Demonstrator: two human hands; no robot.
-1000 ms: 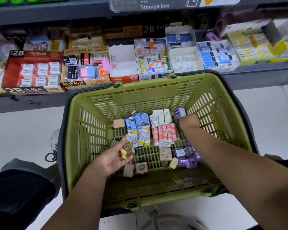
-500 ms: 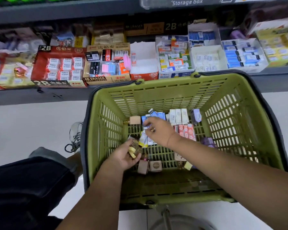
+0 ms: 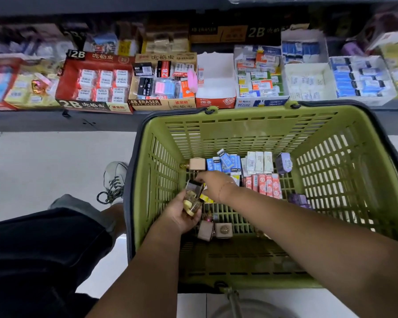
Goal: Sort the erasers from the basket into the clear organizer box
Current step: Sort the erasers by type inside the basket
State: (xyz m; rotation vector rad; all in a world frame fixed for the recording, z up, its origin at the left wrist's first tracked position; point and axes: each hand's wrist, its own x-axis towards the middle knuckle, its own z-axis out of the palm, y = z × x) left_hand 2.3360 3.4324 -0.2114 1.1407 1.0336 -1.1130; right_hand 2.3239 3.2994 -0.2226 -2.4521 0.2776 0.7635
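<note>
Down in the green basket (image 3: 251, 120), the left hand (image 3: 182, 216) grips a small clear packet (image 3: 192, 203) of yellowish erasers while the right hand (image 3: 216, 184) pinches a shiny packet (image 3: 193, 185) just above it. Gathering one kind at a time would serve best, leaving the blue erasers (image 3: 225, 162) and red erasers (image 3: 263, 185) in their rows. No clear organizer box can be made out.

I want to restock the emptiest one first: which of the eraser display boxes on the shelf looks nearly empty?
The white box with the red front, between the tan 4B ERASER box and the mixed-colour one; its inside shows bare white, others look stocked.
</note>
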